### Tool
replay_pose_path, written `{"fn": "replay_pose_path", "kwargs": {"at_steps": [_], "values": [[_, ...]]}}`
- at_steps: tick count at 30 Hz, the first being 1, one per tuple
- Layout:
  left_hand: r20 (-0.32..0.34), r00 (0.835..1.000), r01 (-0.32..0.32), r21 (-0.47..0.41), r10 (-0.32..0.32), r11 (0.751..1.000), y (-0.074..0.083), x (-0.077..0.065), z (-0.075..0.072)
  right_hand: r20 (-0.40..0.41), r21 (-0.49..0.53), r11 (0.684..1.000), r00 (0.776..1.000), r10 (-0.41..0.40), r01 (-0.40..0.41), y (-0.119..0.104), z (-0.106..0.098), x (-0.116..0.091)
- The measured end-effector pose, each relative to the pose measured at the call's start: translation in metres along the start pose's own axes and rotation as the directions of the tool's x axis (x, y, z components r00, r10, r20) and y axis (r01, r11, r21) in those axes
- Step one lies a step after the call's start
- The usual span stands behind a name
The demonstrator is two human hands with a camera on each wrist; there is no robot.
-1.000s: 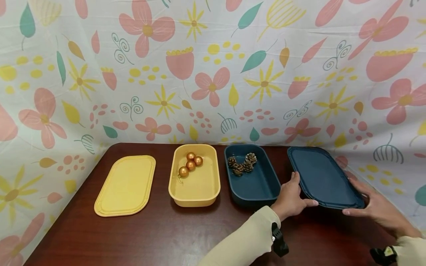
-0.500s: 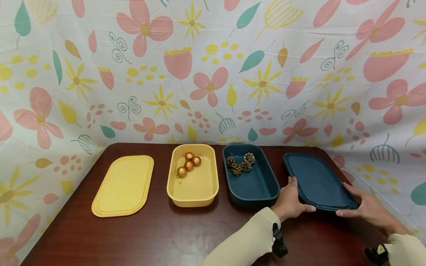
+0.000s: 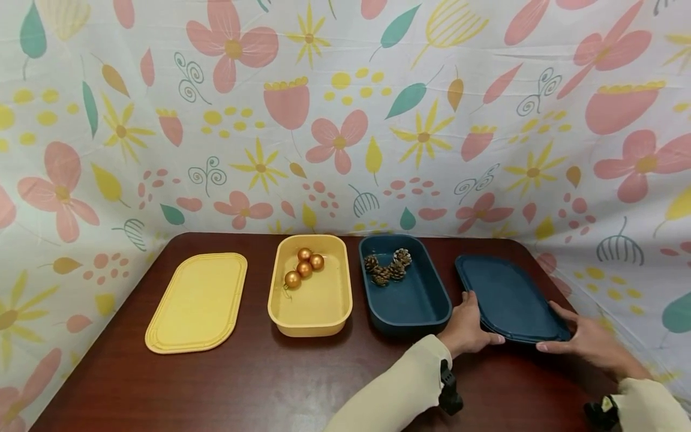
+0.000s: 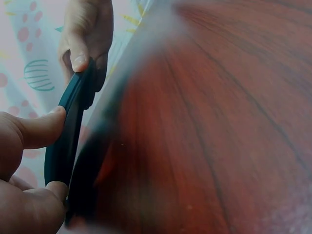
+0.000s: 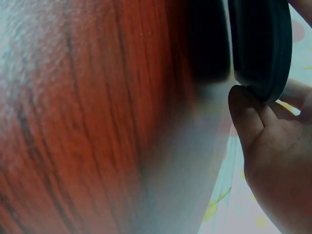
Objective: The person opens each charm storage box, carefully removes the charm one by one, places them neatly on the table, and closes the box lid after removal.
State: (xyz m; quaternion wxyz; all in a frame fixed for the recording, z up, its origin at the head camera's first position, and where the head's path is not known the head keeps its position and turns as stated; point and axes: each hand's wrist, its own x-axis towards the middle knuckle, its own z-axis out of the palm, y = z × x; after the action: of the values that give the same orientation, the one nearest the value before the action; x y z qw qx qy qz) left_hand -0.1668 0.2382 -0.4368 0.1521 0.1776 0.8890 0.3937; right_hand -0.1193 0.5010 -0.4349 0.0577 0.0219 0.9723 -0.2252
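A dark blue lid (image 3: 513, 297), rectangular with rounded corners, is at the right of the table in the head view. My left hand (image 3: 468, 330) grips its near left corner, and my right hand (image 3: 588, 348) grips its near right side. In the left wrist view, the left fingers (image 4: 44, 129) and the right hand (image 4: 87, 36) hold opposite ends of the lid's edge (image 4: 61, 146). A narrow gap shows between lid and table there. The right wrist view shows the right hand (image 5: 278, 146) pinching the lid's rim (image 5: 282, 53).
Left of the lid stands a blue container (image 3: 410, 306) with several pine cones (image 3: 388, 270). Beside it is a yellow container (image 3: 318, 312) with several gold balls (image 3: 305, 269). A yellow lid (image 3: 197, 303) lies at far left. A floral cloth (image 3: 345, 120) hangs behind the table (image 3: 243, 390).
Both hands have lowered the blue lid toward the table, its far end most of all. The view has turned slightly to the right. Other containers stay in place.
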Motion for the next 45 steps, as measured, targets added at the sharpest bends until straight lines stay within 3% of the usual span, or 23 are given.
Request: {"fn": "replay_pose_path", "kwargs": {"at_steps": [11,22,32,42,45], "values": [[0.036,0.999,-0.005,0.009,0.005,1.000,-0.005,0.005,0.004,0.000,-0.017,1.000,1.000,0.022,-0.022,0.002,0.004,0.003],[0.049,0.995,-0.095,0.164,0.088,0.982,-0.010,0.010,0.009,0.006,0.000,1.000,1.000,0.028,-0.028,0.003,0.007,0.002],[0.059,0.996,-0.080,0.161,0.071,0.984,-0.011,0.015,0.010,-0.019,-0.021,0.999,1.000,0.025,-0.025,0.002,0.011,0.003],[0.014,0.998,-0.063,0.350,0.062,0.935,-0.004,0.018,0.012,-0.011,-0.100,0.995,1.000,-0.003,0.002,-0.006,0.011,0.008],[-0.005,0.998,-0.059,0.425,0.067,0.903,-0.004,0.020,0.015,-0.004,-0.119,0.993,1.000,0.004,-0.005,-0.008,0.010,0.009]]}}
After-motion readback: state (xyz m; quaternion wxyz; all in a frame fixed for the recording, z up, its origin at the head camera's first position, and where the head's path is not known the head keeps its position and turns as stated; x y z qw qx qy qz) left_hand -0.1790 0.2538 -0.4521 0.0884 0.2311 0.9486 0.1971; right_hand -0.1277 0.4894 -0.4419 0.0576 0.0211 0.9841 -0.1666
